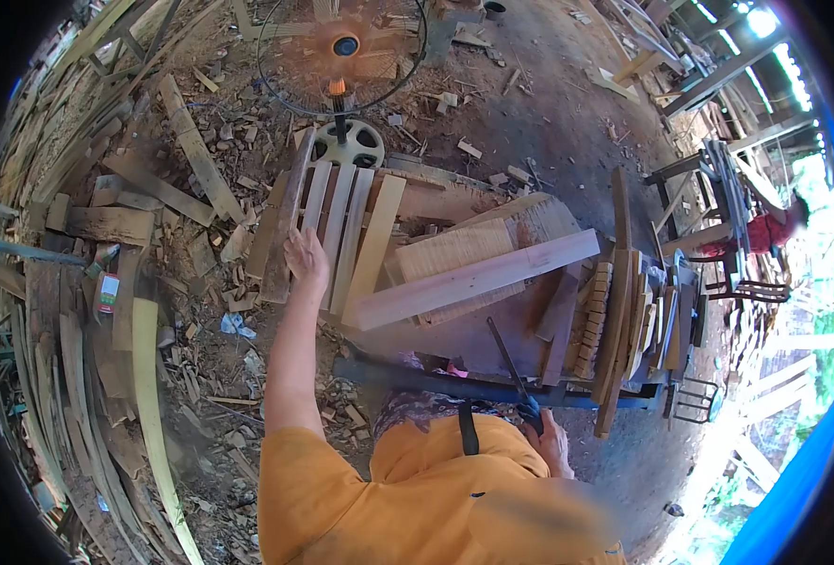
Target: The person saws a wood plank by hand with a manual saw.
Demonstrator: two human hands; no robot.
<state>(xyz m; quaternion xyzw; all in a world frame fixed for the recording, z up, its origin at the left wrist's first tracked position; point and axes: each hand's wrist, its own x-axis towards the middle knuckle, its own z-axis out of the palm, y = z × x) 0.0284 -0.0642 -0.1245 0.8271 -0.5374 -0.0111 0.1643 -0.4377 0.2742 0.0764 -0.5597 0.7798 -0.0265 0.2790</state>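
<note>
My left hand (307, 258) is closed at the edge of a narrow, weathered wooden board (291, 212), the leftmost of several pieces lying side by side. Paler slats (349, 231) and a yellowish plank (376, 235) lie just right of it. Low beside my body, my right hand (552, 444) grips the dark handle of a handsaw (505, 351), its narrow blade angled up and forward. A long pinkish plank (478, 280) rests slantwise over a flat ribbed wooden panel (464, 252) between the two hands.
A standing fan (344, 47) on a round base (346, 144) is in front. Stacked wood pieces (615, 320) sit at the right of the bench. Long planks (153, 405) and scraps cover the ground at left. A person in red (770, 231) is beside chair frames at far right.
</note>
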